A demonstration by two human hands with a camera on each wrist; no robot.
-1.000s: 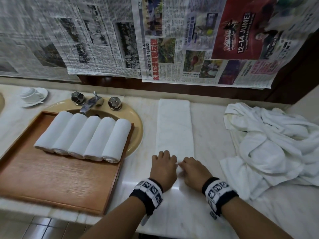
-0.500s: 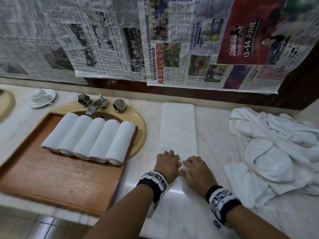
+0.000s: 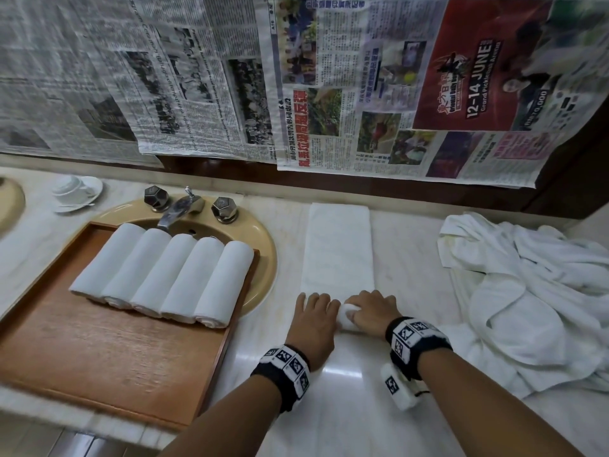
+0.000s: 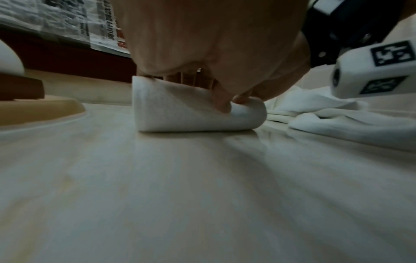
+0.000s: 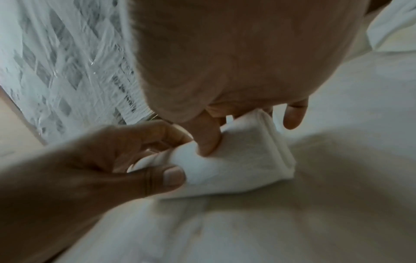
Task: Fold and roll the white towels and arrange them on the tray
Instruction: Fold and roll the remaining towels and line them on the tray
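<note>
The folded towel (image 3: 338,245) is laid as a long strip on the marble counter (image 3: 329,407), its near end already turned into a small roll so the rest can be wound away from the body. That roll is gripped by the left hand (image 3: 313,321) and the right hand (image 3: 372,313), fingers curled over and thumbs tucked beneath (probably to keep it tight and even). Five rolled towels (image 3: 164,275) are lined up on the wooden tray (image 3: 99,364); loose towels (image 3: 527,291) are heaped at right.
</note>
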